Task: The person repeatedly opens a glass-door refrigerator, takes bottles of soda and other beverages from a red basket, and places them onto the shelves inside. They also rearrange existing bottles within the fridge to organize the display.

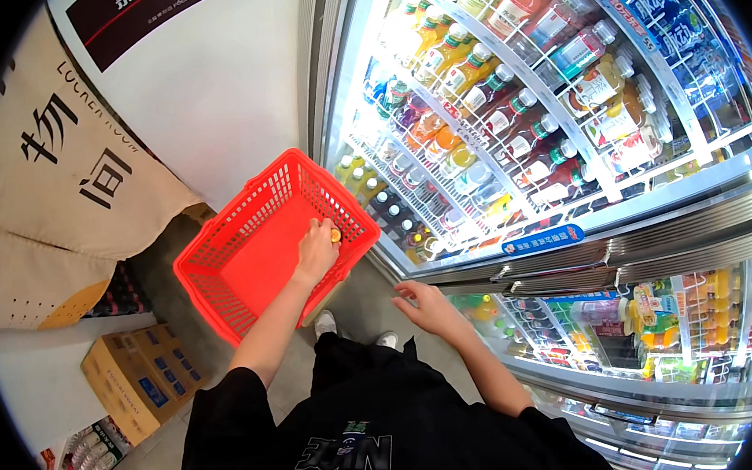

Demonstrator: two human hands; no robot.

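Note:
My left hand (316, 252) reaches into a red plastic shopping basket (246, 267) with slotted walls. Its fingers are closed around a small thing with a round yellowish end (335, 235), near the basket's right wall; the rest of it is hidden by the hand. The basket's bottom shows bare red around the forearm. Nothing is in my right hand (424, 307), which hangs with fingers apart and slightly bent, to the right of the basket and by the lower edge of a lit drinks fridge (570, 237).
Rows of bottled drinks (518, 127) fill the fridge's wire shelves. More bottles (648, 320) show behind glass at the lower right. A cardboard box (140, 382) stands on the floor at left, below a beige cloth curtain (62, 171). A white panel (205, 80) borders the fridge.

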